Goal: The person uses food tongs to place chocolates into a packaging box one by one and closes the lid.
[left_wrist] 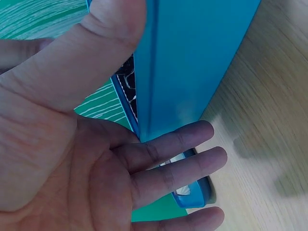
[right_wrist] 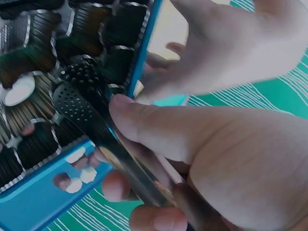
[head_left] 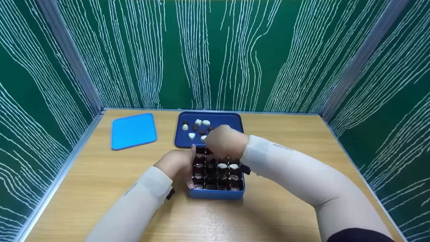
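Observation:
A blue box (head_left: 216,194) holds a dark plastic insert (head_left: 211,187) divided into small compartments. Two white chocolates (head_left: 228,166) sit side by side in its middle. My left hand (head_left: 178,164) spans the box's left side, thumb against the blue wall (left_wrist: 192,57) and the other fingers stretched out straight by a corner. Over the far part of the insert, my right hand (head_left: 225,139) grips metal tongs (right_wrist: 134,173). Their perforated tips (right_wrist: 74,103) are close together, down at a compartment in the right wrist view; I cannot tell whether they hold a chocolate.
Behind the box lies a dark blue tray (head_left: 231,117) with several white and brown chocolates (head_left: 198,122). A bright blue lid (head_left: 134,131) rests flat at the left of the wooden table (head_left: 282,131). Green panels with white lines (head_left: 228,57) enclose the table's back and sides.

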The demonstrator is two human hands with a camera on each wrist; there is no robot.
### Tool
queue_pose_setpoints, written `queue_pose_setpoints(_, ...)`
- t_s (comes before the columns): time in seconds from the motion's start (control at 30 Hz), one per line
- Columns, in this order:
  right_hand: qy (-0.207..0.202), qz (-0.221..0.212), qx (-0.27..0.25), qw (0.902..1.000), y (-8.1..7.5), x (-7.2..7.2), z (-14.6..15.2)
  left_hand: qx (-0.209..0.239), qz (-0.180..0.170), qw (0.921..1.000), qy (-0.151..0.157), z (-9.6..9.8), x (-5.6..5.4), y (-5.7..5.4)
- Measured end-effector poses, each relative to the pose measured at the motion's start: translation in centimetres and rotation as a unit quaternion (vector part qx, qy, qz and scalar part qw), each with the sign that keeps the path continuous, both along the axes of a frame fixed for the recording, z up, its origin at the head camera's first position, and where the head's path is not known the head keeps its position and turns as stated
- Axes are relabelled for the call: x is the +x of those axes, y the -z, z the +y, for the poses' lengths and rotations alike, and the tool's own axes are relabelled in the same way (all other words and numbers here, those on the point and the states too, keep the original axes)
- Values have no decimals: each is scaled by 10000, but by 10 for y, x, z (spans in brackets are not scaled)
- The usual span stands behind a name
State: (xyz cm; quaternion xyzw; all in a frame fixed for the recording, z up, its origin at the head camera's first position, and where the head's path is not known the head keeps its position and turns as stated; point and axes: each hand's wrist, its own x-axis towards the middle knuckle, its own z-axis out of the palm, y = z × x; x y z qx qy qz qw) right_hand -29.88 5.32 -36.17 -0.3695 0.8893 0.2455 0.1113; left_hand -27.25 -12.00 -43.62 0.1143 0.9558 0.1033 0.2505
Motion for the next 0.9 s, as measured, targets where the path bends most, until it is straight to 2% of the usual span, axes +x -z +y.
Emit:
queue_pose_setpoints(0.13, 381, -329, -265, 9984, -18, -12, 13, 149, -49, 9999, 27, -2, 0, 0)
queue_pose_setpoints(0.23, 657, -409, -588, 9953, -29, -26, 25, 55, -89, 9999, -27, -2, -1, -2)
queue_pose_setpoints(0.37, 979, -264, -1204, 9875, -31, -47, 40, -224, -229, 9994, -118, -1, -3, -5)
queue_pose_setpoints(0.5, 1395, -237, -2043, 9686, -14, -69, 53, -442, -259, 9987, 13, 0, -4, -7)
queue_pose_setpoints(0.73, 2269, -413, -3185, 9195, 31, -105, 62, -489, -326, 9983, -20, 3, -2, -8)
queue_pose_setpoints(0.87, 2490, -527, -3505, 9013, 52, -120, 63, -595, -320, 9977, 47, 7, -1, -8)
queue_pose_setpoints(0.9, 2502, -527, -3523, 9003, 57, -123, 63, -633, -305, 9975, 60, 8, -1, -9)
